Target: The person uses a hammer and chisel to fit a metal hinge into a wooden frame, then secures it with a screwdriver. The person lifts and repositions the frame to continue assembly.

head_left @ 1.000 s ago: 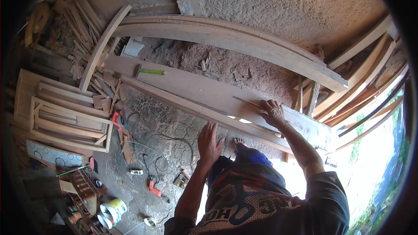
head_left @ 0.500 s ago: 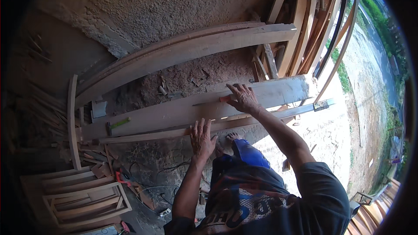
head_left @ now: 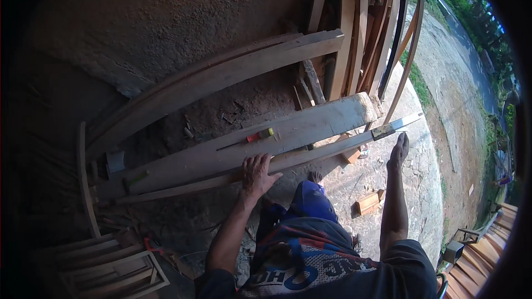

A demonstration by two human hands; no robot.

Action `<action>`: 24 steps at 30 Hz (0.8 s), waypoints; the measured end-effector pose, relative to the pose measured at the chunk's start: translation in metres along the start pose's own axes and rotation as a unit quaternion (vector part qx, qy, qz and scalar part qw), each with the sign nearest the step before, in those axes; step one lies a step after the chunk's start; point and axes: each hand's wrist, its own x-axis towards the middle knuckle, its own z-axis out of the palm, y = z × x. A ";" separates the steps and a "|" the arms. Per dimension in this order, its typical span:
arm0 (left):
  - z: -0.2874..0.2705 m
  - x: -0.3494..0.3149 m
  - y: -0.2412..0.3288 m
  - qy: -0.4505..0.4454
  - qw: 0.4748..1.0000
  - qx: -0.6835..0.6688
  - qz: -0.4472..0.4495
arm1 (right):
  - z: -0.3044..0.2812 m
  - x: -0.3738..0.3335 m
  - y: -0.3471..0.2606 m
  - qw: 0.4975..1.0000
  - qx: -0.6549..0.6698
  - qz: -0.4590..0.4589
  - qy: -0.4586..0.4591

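My left hand (head_left: 256, 176) rests over a long narrow wooden strip (head_left: 327, 149), its fingers stretched and slightly apart. Just beyond the strip's right end, my right hand (head_left: 399, 148) appears edge-on with fingers extended; I see nothing held in it, and any contact with the strip is unclear. A metal hinge-like plate (head_left: 382, 132) sits near that end, which narrows to a forked tip. Behind the strip lies a wide plank (head_left: 327, 122). On the plank are a screwdriver-like tool (head_left: 259, 135) with a red and yellow handle and a tool with a yellow-green handle (head_left: 138, 178).
A thick curved beam (head_left: 244, 69) lies behind the plank, by a rough wall (head_left: 183, 16). Tall boards (head_left: 346, 33) lean at the back right. A wood block (head_left: 368, 204) sits on the ground near my right arm. Wooden frames (head_left: 111, 266) lie at lower left.
My right hand has let go of the screwdriver-like tool and moved right to the strip's end. My left hand stays over the strip. The view has turned rightward.
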 end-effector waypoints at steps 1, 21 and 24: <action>0.006 0.006 0.009 0.009 1.000 -0.017 0.003 | -0.016 0.036 0.018 0.999 -0.001 0.036 0.012; 0.081 -0.029 0.101 0.005 0.998 -0.015 -0.066 | -0.078 0.134 0.093 0.896 0.231 0.327 -0.193; 0.071 -0.049 0.101 -0.004 0.999 -0.013 -0.048 | -0.092 0.126 0.099 0.913 0.223 0.292 -0.179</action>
